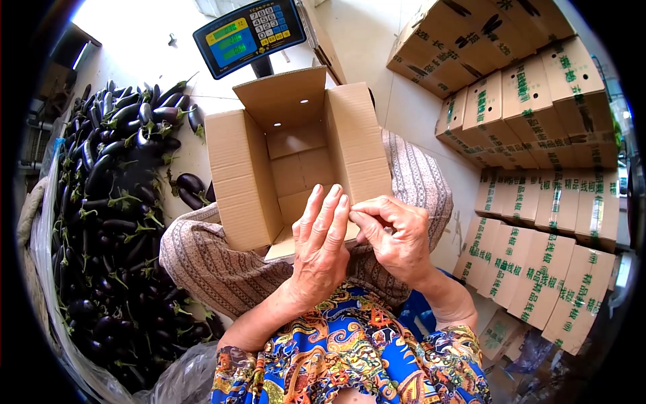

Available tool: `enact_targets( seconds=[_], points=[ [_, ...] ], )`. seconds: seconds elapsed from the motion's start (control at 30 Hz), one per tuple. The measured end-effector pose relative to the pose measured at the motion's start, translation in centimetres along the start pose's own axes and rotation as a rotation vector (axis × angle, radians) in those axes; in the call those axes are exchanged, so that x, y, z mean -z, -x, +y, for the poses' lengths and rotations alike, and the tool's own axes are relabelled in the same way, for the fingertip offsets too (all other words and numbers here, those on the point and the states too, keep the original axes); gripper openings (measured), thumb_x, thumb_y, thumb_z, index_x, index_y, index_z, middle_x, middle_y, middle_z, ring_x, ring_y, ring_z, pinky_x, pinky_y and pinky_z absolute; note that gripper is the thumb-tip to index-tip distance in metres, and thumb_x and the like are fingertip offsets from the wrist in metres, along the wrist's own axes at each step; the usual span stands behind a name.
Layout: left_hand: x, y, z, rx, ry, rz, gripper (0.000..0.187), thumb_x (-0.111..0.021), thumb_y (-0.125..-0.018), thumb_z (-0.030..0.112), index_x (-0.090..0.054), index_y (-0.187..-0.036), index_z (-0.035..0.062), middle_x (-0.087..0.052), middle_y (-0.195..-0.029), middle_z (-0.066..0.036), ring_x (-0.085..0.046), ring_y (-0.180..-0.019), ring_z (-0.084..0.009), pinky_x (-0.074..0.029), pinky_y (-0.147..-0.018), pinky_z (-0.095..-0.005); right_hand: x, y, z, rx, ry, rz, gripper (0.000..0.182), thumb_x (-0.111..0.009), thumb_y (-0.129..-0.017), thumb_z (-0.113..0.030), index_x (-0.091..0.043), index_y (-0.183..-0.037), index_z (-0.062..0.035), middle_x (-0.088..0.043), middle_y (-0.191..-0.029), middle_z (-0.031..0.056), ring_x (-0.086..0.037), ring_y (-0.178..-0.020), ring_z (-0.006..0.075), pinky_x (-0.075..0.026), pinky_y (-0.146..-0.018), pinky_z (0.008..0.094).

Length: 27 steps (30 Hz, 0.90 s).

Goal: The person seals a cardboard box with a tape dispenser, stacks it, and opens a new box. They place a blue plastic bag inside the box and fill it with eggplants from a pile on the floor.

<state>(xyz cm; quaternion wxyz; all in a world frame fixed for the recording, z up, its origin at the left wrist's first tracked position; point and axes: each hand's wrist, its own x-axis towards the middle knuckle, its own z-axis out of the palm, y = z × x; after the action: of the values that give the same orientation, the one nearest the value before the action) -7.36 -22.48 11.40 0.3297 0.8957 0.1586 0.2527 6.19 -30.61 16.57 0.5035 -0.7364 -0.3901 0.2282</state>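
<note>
An open cardboard box stands between my knees with its flaps folded out, and its inside shows bare cardboard. My left hand is over the box's near edge, fingers stretched out and pointing away from me. Close beside it, my right hand is closed in a pinch, its thumb and forefinger at the tips of my left fingers. Whatever the pinch holds, if anything, is hidden or too small to make out. A big heap of dark purple eggplants lies to my left.
A digital scale display stands beyond the box. Stacked printed cartons rise at the upper right, with more cartons below them. Clear plastic sheeting edges the eggplant heap. A few loose eggplants lie near the box.
</note>
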Motion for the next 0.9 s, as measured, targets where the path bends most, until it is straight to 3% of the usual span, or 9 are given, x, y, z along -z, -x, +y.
enact_targets(
  seconds=[0.07, 0.17, 0.37, 0.43, 0.5, 0.57, 0.67, 0.77, 0.9],
  points=[
    [0.1, 0.0, -0.1, 0.013, 0.135, -0.003, 0.077, -0.053, -0.073, -0.011, -0.032, -0.147, -0.0062, -0.031, -0.152, -0.026, -0.028, -0.142, -0.0432, -0.026, -0.115, -0.0498, 0.1, -0.2, -0.4, -0.056, -0.058, -0.026, 0.008, -0.07, -0.084, 0.003, -0.07, -0.091, 0.0017, -0.069, -0.079, 0.0088, -0.065, -0.064, 0.0103, -0.051, -0.055, 0.0235],
    [0.3, -0.1, -0.1, 0.025, 0.172, -0.021, 0.079, -0.056, -0.074, -0.01, -0.029, -0.148, -0.0055, -0.027, -0.154, -0.026, -0.025, -0.144, -0.0426, -0.025, -0.116, -0.05, -0.4, -0.5, -0.1, 0.199, 0.08, 0.057, 0.012, -0.07, -0.082, 0.002, -0.068, -0.093, 0.0002, -0.067, -0.077, 0.0109, -0.064, -0.059, 0.0164, -0.051, -0.053, 0.0288],
    [-0.1, -0.3, -0.2, 0.117, 0.375, 0.013, 0.081, -0.057, -0.071, -0.012, -0.033, -0.148, -0.002, -0.027, -0.155, -0.024, -0.023, -0.145, -0.0415, -0.026, -0.116, -0.0476, -1.9, -1.0, 0.5, 0.304, 0.259, 0.143, 0.014, -0.067, -0.078, 0.006, -0.062, -0.088, -0.0023, -0.061, -0.073, 0.0085, -0.063, -0.056, 0.0157, -0.05, -0.05, 0.0286],
    [0.8, -0.5, -0.5, 0.182, 0.602, -0.072, 0.083, -0.058, -0.075, -0.01, -0.027, -0.152, 0.001, -0.017, -0.159, -0.021, -0.02, -0.147, -0.0361, -0.026, -0.116, -0.0458, -1.7, -1.1, 0.3, 0.215, 0.169, 0.114, 0.014, -0.067, -0.077, 0.006, -0.061, -0.087, -0.0024, -0.06, -0.072, 0.0077, -0.063, -0.056, 0.0148, -0.05, -0.051, 0.0277],
    [0.9, -0.6, -0.2, 0.282, 1.053, -0.096, 0.084, -0.057, -0.079, -0.008, -0.021, -0.154, 0.0026, -0.013, -0.161, -0.019, -0.017, -0.148, -0.0328, -0.025, -0.116, -0.0461, -1.8, -1.2, 0.3, 0.163, 0.062, 0.107, 0.011, -0.066, -0.08, 0.006, -0.061, -0.087, -0.0018, -0.06, -0.07, 0.0052, -0.062, -0.056, 0.0108, -0.051, -0.051, 0.026],
    [1.3, -0.7, -0.1, 0.401, 1.4, -0.166, 0.088, -0.06, -0.081, 0.001, -0.014, -0.156, 0.0059, -0.011, -0.162, -0.014, -0.012, -0.15, -0.0268, -0.025, -0.116, -0.0476, -1.9, -1.0, 0.2, -0.002, -0.123, 0.07, 0.008, -0.065, -0.083, 0.004, -0.061, -0.087, -0.0015, -0.061, -0.072, 0.0026, -0.062, -0.058, 0.0086, -0.051, -0.052, 0.0249],
    [1.7, -0.8, 0.0, 0.513, 1.78, -0.176, 0.091, -0.064, -0.079, 0.01, -0.015, -0.156, 0.0072, -0.014, -0.162, -0.01, -0.013, -0.15, -0.0242, -0.025, -0.116, -0.0469, -1.4, -1.0, 0.2, -0.285, -0.489, -0.034, 0.001, -0.061, -0.091, -0.001, -0.061, -0.09, -0.0012, -0.061, -0.077, -0.001, -0.058, -0.062, 0.0044, -0.049, -0.057, 0.0211],
    [1.4, -0.5, -0.4, 0.6, 2.001, -0.13, 0.086, -0.063, -0.079, 0.02, -0.023, -0.155, 0.0075, -0.016, -0.162, -0.005, -0.02, -0.146, -0.0222, -0.023, -0.116, -0.0426, -1.0, -1.1, 1.3, -0.4, -0.817, -0.154, 0.006, -0.059, -0.095, -0.007, -0.061, -0.097, -0.002, -0.061, -0.08, -0.0005, -0.053, -0.066, 0.0034, -0.046, -0.062, 0.0183],
    [1.2, -0.8, -0.4, 0.635, 2.143, -0.037, 0.074, -0.063, -0.082, 0.026, -0.037, -0.148, 0.0064, -0.019, -0.162, -0.006, -0.024, -0.144, -0.0233, -0.022, -0.117, -0.0431, -0.5, -0.9, 1.7, -0.422, -0.971, -0.199, 0.009, -0.057, -0.097, -0.012, -0.06, -0.097, -0.0029, -0.061, -0.085, -0.0002, -0.055, -0.069, 0.0038, -0.047, -0.065, 0.0195]
  ],
)
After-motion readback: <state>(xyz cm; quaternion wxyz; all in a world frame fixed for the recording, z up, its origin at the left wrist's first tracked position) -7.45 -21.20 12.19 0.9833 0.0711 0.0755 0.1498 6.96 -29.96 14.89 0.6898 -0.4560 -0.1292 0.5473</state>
